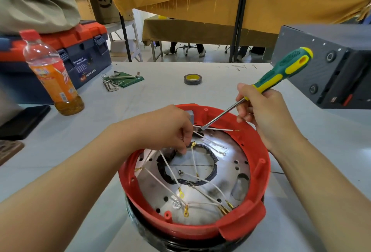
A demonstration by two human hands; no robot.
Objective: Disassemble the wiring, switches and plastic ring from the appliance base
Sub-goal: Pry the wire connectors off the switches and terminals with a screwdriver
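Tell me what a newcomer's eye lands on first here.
First, the red plastic ring of the upturned appliance base at centre, its shiny metal plate crossed by white wires. Next, the green and yellow screwdriver gripped by the right hand, its tip at the ring's far side, where the left hand pinches the wires. At far left stands an orange-labelled bottle.

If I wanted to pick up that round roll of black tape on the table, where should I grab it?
Probably from above: the black tape roll lies flat on the grey table, hole up, with nothing touching it. Pinch across its outer rim, or put one finger in the hole and your thumb outside.
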